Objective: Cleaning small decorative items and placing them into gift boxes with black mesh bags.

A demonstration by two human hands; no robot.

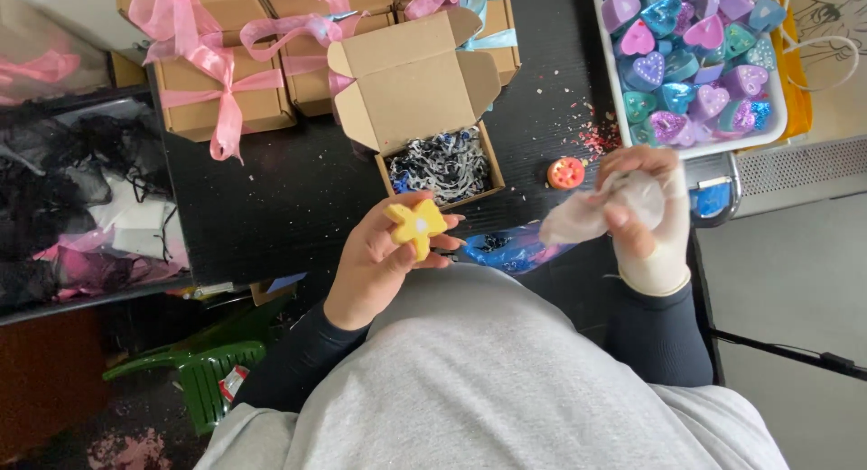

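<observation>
Left hand point(384, 253) around yellow flower point(416, 224)

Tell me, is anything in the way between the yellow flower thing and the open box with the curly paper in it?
Nothing visible is. The left hand holds the yellow flower-shaped piece just in front of the open cardboard box, whose lid is flipped back. Only bare black table lies between them. The right hand, holding a thin white wrap, is off to the side.

A black table point(289, 190) was seen, on which an open cardboard box point(424, 109) of shredded paper, closed ribbon-tied boxes point(226, 82), a white tray point(623, 95) of glittery hearts and a small orange disc point(566, 173) were laid.
</observation>
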